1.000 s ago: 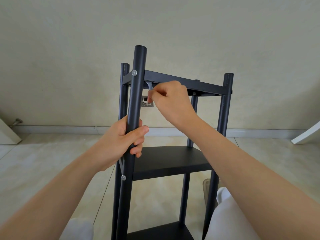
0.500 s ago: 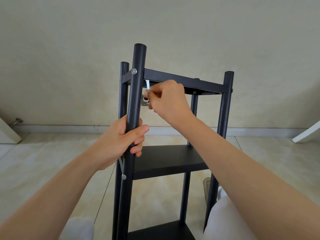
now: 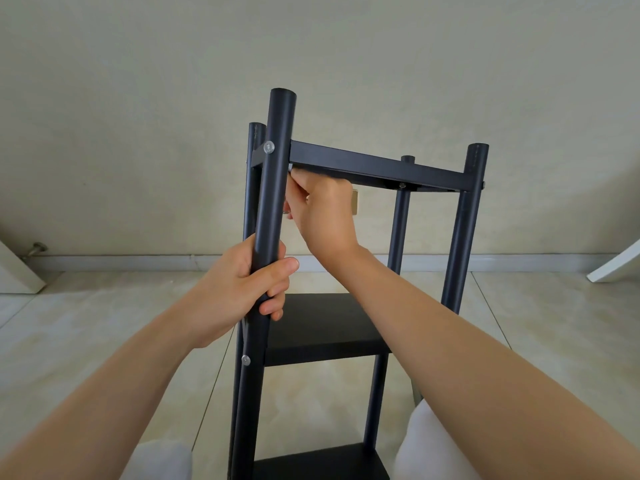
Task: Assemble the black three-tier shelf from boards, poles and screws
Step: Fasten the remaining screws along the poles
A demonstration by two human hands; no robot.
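The black three-tier shelf stands upright in front of me, with a top board [image 3: 377,166], a middle board [image 3: 322,327] and a bottom board [image 3: 322,462]. My left hand [image 3: 249,285] grips the near left pole [image 3: 275,188] at mid height. Silver screws [image 3: 268,147] show on that pole at the top board and lower down [image 3: 245,359]. My right hand [image 3: 322,209] is tucked just under the top board's near left corner. It pinches a small silver hex key [image 3: 290,167], which fingers and pole mostly hide.
Pale tiled floor and a plain wall with a baseboard surround the shelf. A wall socket [image 3: 355,202] peeks out behind my right hand. A white furniture piece [image 3: 17,268] stands at the left edge and a white panel [image 3: 616,265] at the right. My knees [image 3: 433,445] flank the shelf.
My right hand has shifted left and up against the near pole, turning with the hex key, which now is nearly hidden. My left hand keeps its grip on the pole.
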